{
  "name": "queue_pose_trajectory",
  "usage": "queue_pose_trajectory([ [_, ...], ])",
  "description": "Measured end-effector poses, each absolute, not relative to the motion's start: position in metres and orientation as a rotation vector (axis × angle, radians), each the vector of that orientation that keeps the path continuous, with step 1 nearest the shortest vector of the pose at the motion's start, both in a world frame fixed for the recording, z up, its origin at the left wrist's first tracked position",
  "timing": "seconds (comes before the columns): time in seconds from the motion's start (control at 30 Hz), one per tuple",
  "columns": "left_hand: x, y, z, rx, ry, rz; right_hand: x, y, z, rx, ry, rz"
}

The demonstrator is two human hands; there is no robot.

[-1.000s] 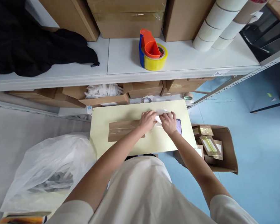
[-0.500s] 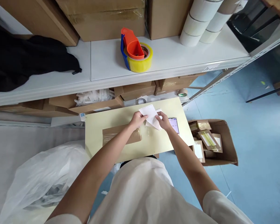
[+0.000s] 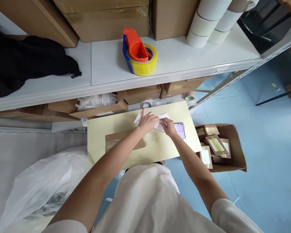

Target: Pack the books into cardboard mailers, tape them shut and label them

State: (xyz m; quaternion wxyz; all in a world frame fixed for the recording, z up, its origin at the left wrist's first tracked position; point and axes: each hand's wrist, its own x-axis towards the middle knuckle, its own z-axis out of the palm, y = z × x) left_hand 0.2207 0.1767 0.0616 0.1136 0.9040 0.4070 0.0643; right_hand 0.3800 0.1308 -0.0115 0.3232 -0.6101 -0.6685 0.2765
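White paper lies at the far middle of a pale yellow tabletop, partly covered by both hands; whether it is one sheet or more I cannot tell. My left hand rests over the paper, fingers stretched to the right and thumb sticking up. Fingers curled, my right hand pinches the paper's right part. Beside that hand a phone with a lit screen lies on the tabletop. A flat brown cardboard piece with clear tape sits under my left forearm.
On the grey shelf ahead are a red-and-blue tape dispenser, label rolls, cartons and black cloth. A carton of small packages stands right, a translucent plastic bag left.
My left hand has gone from pinching the raised white paper to lying over it with the thumb up. The paper is now lower, and my right hand still grips it.
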Motion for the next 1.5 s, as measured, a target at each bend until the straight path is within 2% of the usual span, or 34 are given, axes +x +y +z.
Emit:
queue_pose_trajectory([
  [0.3,0.207,0.190,0.053,2.267,1.331,0.232,0.383,0.134,-0.013,-1.629,-1.772,0.772],
  [0.53,0.196,0.202,0.058,2.350,1.344,0.124,0.390,0.138,-0.022,-1.630,-1.828,0.857],
  [0.77,0.167,0.204,0.072,2.223,1.579,0.424,0.384,0.144,-0.027,-1.856,-1.799,0.796],
  [0.87,0.157,0.189,0.080,2.010,1.583,0.572,0.369,0.139,-0.012,-1.777,-1.580,0.808],
  [1.03,0.155,0.149,0.104,1.782,1.466,0.743,0.337,0.119,0.045,-1.204,-1.329,1.328],
  [1.1,0.148,0.133,0.115,1.717,1.432,0.793,0.329,0.111,0.066,-1.138,-1.294,1.366],
  [1.27,0.103,0.093,0.129,1.408,1.319,0.872,0.324,0.095,0.101,-1.239,-1.277,1.104],
  [1.43,0.082,0.051,0.133,1.123,1.264,1.038,0.290,0.050,0.141,-1.411,-1.672,0.338],
  [1.5,0.083,0.036,0.138,1.077,1.252,1.128,0.264,0.027,0.153,-1.313,-1.894,0.202],
])
